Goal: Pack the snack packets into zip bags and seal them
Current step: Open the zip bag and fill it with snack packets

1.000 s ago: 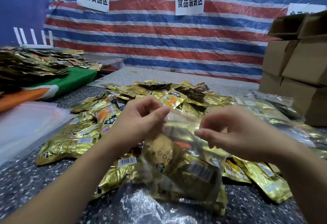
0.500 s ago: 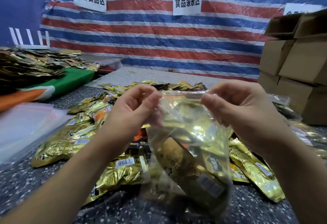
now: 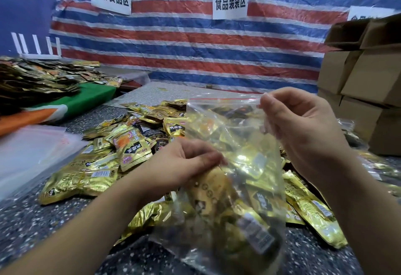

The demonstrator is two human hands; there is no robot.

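A clear zip bag (image 3: 236, 144) with a red seal line hangs upright in front of me, with several gold snack packets in its lower half. My right hand (image 3: 303, 131) pinches the bag's top right corner and holds it up. My left hand (image 3: 182, 166) has its fingers curled against the bag's left side, halfway down. Behind and beside the bag, a heap of loose gold snack packets (image 3: 121, 151) lies spread over the speckled table (image 3: 32, 220).
A stack of flat clear bags (image 3: 28, 151) lies at the left. Further left is another pile of packets (image 3: 32, 79) on a green cloth. Cardboard boxes (image 3: 368, 83) stand stacked at the right. A striped tarp with paper signs closes the back.
My left hand let go of the bag's top edge and dropped to its left side. My right hand keeps the top right corner, and the bag now hangs taller.
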